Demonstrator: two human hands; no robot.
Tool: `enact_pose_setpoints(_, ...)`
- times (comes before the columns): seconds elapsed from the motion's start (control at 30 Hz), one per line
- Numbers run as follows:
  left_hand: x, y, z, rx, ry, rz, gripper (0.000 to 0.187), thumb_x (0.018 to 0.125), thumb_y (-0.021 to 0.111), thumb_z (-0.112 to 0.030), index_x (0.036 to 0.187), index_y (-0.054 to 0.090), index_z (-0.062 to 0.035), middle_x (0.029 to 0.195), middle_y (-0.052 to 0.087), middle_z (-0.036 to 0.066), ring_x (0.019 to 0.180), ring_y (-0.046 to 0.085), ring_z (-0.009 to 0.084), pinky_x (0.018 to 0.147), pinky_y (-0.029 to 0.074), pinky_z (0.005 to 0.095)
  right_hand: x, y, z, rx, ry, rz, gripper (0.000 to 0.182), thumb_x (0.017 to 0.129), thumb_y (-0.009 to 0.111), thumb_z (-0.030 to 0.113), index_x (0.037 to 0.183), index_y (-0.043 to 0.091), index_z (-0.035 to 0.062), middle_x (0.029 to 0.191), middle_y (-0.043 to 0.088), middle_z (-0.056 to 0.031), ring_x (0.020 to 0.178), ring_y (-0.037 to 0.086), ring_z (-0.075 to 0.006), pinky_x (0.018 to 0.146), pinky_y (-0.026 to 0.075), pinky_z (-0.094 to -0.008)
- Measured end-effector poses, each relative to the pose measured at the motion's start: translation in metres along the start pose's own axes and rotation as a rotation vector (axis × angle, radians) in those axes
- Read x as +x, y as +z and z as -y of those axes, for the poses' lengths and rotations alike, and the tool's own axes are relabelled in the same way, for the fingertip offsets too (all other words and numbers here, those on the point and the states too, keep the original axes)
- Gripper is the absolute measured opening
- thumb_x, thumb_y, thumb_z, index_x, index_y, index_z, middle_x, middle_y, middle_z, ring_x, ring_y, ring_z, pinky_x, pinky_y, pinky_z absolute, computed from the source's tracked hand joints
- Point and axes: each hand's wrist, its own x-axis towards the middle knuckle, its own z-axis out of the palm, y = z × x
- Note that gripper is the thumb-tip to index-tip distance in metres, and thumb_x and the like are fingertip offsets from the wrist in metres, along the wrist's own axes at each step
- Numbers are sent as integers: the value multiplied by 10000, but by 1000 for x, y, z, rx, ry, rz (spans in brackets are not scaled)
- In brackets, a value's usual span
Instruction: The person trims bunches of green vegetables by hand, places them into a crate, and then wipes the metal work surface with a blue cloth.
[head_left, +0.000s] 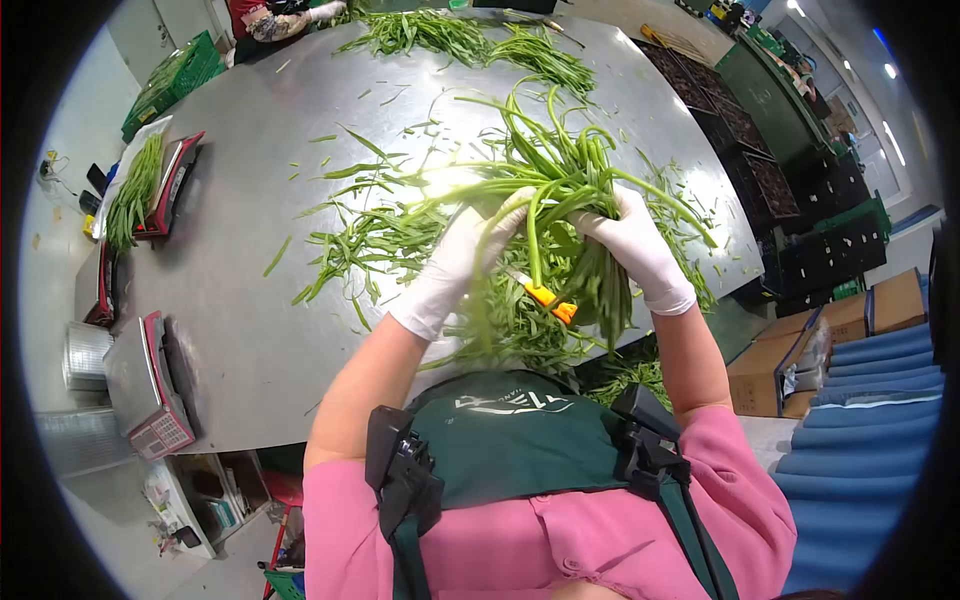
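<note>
A bunch of long-stemmed leafy greens [560,165], resembling water spinach, is held up over the metal table [240,210]. My right hand [640,245], in a white glove, is closed around the bunch, its leaves hanging below. My left hand [465,260], also gloved, has its fingers closed on several stems at the bunch's left side; the greens hide part of the fingertips. Just below the hands, among loose leaves, is a knife with an orange handle [552,302]. Cut leaves [370,240] lie scattered around both hands.
More greens [430,35] are heaped at the table's far edge, near another person's gloved hand [325,12]. Scales [150,385] stand along the left edge, one bearing greens [135,190]. Black crates [745,150] and cardboard boxes [770,365] are on the right.
</note>
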Motion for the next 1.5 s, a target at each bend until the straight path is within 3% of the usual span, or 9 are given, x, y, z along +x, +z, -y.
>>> enact_pose_setpoints(0.1,-6,-19,3,213,126,-27,349,963,563,-304,1163,656,-33,1036,701,187,880,684,225,735,532,343,-4,-17,2,-48,-9,-70,334,842,598,100,1159,634,1,1002,659,-43,930,574,-103,812,483,-279)
enact_pose_setpoints(0.13,-3,-18,38,-58,226,-240,341,987,565,-326,908,636,-2,746,617,20,679,577,123,664,486,279,-6,-39,-5,-8,100,-59,327,848,599,109,1153,632,-6,980,656,-46,893,582,-106,782,490,-274)
enact_pose_setpoints(0.27,-19,-97,76,-50,-125,-318,389,1021,489,-360,747,557,-93,647,495,-57,569,440,46,524,368,242,-25,-57,2,166,101,-262,311,847,633,123,1123,631,-21,865,631,-19,695,583,-99,604,495,-234)
enact_pose_setpoints(0.47,-53,-115,90,1460,226,-139,454,878,677,-398,1111,638,-10,1047,676,183,941,662,289,818,508,404,-25,-58,-3,274,132,-234,190,851,642,154,993,639,28,807,583,24,693,516,-74,611,424,-234)
enact_pose_setpoints(0.7,-21,-81,-3,-205,-7,-43,664,909,694,-364,1380,457,40,1181,637,141,1055,610,186,954,467,306,-12,-44,-4,64,45,-175,134,836,611,141,904,628,27,748,545,12,674,479,-76,598,390,-243)
enact_pose_setpoints(0.83,-7,-50,-35,44,-23,-19,764,837,765,-331,1438,410,-19,1167,641,177,1006,620,170,884,500,301,-20,-33,14,58,35,-176,125,864,619,135,921,633,25,765,551,22,695,484,-65,610,396,-234)
enact_pose_setpoints(1.1,4,-18,-16,0,184,-268,190,851,727,-141,995,747,-19,731,720,79,670,656,82,627,510,249,-25,-36,3,104,96,-183,151,874,630,134,978,647,26,774,547,42,689,473,-47,610,396,-220)
enact_pose_setpoints(1.4,6,-92,38,766,43,-470,184,827,708,-82,1008,708,-47,838,713,118,764,692,217,715,533,318,-38,-66,-12,293,113,-308,159,862,622,119,980,650,16,807,589,13,723,519,-82,656,425,-237)
enact_pose_setpoints(1.5,-1,-83,56,919,427,-441,498,784,723,-55,1267,612,-101,1119,686,106,1000,663,305,882,507,390,-35,-67,-12,274,73,-338,141,863,627,116,966,650,23,797,584,17,723,521,-79,653,427,-237)
